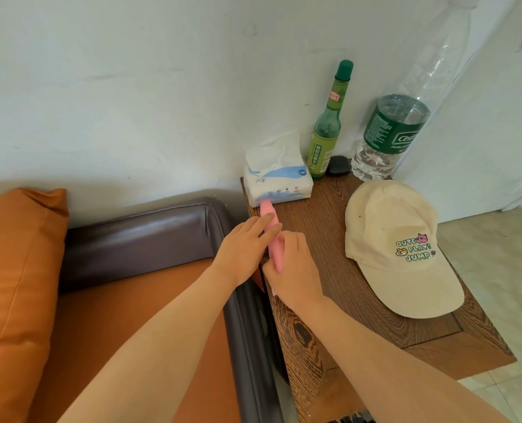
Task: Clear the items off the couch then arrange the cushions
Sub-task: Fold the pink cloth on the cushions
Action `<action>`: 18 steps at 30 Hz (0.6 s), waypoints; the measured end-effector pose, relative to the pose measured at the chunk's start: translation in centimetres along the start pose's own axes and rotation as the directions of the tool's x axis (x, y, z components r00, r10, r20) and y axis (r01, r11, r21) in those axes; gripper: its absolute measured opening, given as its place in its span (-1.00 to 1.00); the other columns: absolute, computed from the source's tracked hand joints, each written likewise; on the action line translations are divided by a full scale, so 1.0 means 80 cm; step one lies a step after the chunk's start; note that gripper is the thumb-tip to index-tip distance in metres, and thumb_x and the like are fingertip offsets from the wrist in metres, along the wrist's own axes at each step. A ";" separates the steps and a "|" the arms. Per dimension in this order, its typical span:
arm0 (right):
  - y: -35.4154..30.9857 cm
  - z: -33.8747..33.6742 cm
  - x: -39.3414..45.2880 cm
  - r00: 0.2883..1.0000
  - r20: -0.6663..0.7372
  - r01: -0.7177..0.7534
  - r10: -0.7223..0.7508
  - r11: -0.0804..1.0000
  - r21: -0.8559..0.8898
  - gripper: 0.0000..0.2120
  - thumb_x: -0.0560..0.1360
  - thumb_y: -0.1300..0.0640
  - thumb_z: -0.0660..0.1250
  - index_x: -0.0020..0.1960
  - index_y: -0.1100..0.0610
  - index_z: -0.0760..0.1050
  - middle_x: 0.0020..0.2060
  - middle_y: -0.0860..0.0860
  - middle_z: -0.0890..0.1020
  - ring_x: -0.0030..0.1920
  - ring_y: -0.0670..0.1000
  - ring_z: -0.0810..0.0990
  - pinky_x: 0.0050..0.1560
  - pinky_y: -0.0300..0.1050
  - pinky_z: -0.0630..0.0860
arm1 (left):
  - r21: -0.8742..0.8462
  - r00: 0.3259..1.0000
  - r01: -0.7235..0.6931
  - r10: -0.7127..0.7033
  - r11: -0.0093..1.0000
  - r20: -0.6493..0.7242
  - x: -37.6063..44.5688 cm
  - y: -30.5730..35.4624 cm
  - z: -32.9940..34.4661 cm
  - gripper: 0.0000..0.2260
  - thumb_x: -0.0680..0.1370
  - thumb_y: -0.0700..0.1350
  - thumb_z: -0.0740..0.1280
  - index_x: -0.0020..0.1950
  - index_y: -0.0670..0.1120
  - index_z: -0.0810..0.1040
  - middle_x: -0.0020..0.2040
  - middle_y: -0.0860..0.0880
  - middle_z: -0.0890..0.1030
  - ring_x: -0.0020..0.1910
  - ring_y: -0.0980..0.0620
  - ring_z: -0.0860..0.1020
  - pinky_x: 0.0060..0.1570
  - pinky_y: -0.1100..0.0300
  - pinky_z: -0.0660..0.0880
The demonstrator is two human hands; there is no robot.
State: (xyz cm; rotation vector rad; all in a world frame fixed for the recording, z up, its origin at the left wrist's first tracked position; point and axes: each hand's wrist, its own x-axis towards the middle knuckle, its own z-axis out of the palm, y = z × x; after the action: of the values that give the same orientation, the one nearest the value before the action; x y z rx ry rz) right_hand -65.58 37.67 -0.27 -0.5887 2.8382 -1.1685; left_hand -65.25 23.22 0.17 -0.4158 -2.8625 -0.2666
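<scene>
Head view: pink item [270,236] lies along the side table [329,270] edge nearest the couch [137,239], long axis running away from me toward the tissue pack [276,181]. I see my right hand [290,267] curled around its near end, left hand [244,247] flat-fingered against its side. No containers hold anything here.

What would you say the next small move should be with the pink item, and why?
Probably let go and draw both hands back. The pink item already lies along the side table's left edge, its far end against the tissue pack. The left hand rests fingers on it, the right hand curls around it. It looks settled; the couch remains.
</scene>
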 end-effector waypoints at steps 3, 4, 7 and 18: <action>0.001 0.001 0.001 1.000 -0.009 0.012 -0.012 1.000 -0.020 -0.62 0.41 0.17 0.37 0.18 0.19 0.38 0.04 0.05 0.44 -0.07 -0.01 0.44 -0.16 -0.16 0.47 | 0.045 1.000 -0.015 0.015 0.999 0.003 0.001 0.000 0.000 -0.49 0.30 -0.27 0.55 0.24 -0.14 0.58 0.22 -0.19 0.58 0.07 -0.16 0.59 -0.01 0.02 0.57; 0.001 0.001 0.001 1.000 -0.015 0.024 -0.024 0.999 -0.036 -0.63 0.40 0.17 0.38 0.17 0.19 0.39 0.03 0.06 0.45 -0.06 0.00 0.44 -0.14 -0.14 0.47 | 0.065 1.000 -0.024 0.024 0.998 0.004 0.001 -0.002 0.001 -0.49 0.30 -0.26 0.55 0.24 -0.14 0.58 0.23 -0.18 0.58 0.08 -0.17 0.60 0.01 0.01 0.56; 0.001 0.002 0.002 0.998 -0.024 0.053 -0.055 0.995 -0.084 -0.64 0.40 0.15 0.37 0.16 0.19 0.40 0.04 0.06 0.47 -0.04 0.02 0.44 -0.10 -0.08 0.47 | 0.109 0.999 -0.037 0.035 0.993 0.023 0.000 -0.005 0.002 -0.49 0.33 -0.22 0.53 0.27 -0.12 0.57 0.26 -0.18 0.57 0.14 -0.16 0.58 0.11 -0.03 0.52; -0.009 -0.019 -0.005 0.992 0.042 0.124 -0.118 0.968 -0.219 -0.70 0.49 0.12 0.34 0.16 0.20 0.42 0.09 0.11 0.48 -0.04 0.09 0.50 -0.13 -0.01 0.51 | 0.082 0.997 0.005 -0.012 0.997 0.078 -0.010 0.007 -0.018 -0.51 0.36 -0.17 0.55 0.28 -0.15 0.56 0.24 -0.16 0.59 0.16 -0.15 0.59 0.16 -0.06 0.51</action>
State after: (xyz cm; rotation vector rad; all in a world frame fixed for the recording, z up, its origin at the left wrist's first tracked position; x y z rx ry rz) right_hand -65.19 38.40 1.30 -0.7918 2.9672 -0.8523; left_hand -64.02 23.24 1.44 -0.4074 -2.9406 -0.1369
